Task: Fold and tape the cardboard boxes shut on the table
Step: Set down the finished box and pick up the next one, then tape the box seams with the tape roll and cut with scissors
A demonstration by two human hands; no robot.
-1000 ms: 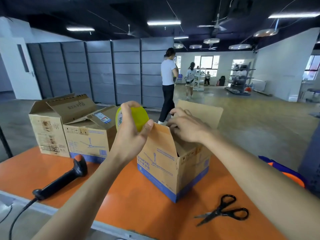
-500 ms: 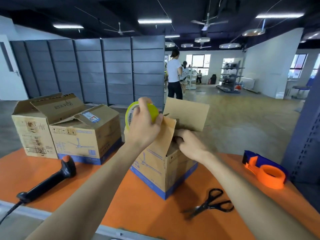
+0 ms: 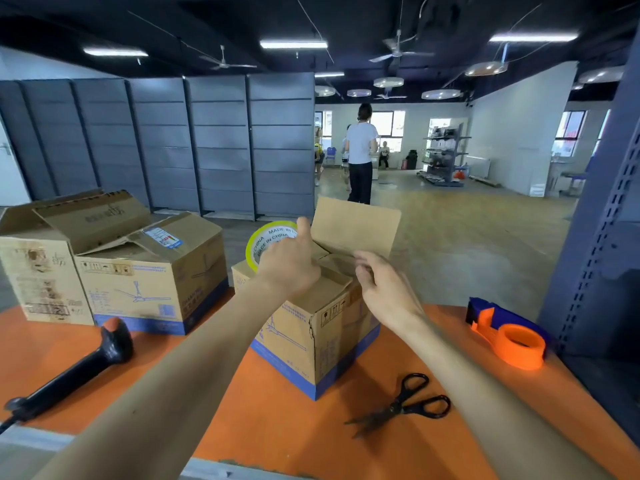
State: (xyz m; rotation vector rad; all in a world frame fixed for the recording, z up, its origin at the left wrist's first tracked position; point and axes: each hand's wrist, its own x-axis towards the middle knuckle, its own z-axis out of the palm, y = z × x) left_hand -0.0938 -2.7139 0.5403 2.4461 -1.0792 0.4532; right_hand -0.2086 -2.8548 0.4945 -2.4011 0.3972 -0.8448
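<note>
A small cardboard box point(image 3: 304, 337) with a blue base stripe stands mid-table on the orange table point(image 3: 277, 417). Its near flaps lie folded down; the far flap point(image 3: 356, 226) stands upright. My left hand point(image 3: 289, 265) grips a yellow-green tape roll point(image 3: 263, 240) and rests on the folded near-left flap. My right hand point(image 3: 384, 289) hovers just above the box's right edge, fingers loosely bent, holding nothing. Two more cardboard boxes point(image 3: 152, 278) with loose flaps stand at the back left.
Black scissors point(image 3: 405, 403) lie on the table front right. An orange and blue tape dispenser point(image 3: 509, 337) sits at the right edge by a grey metal rack point(image 3: 602, 237). A black handheld scanner point(image 3: 83, 365) lies at left. A person point(image 3: 360, 154) stands beyond the table.
My left hand pushed the near-left flap down flat with the roll still in it. My right hand came out of the box and lifted off to the right. The camera view moved left.
</note>
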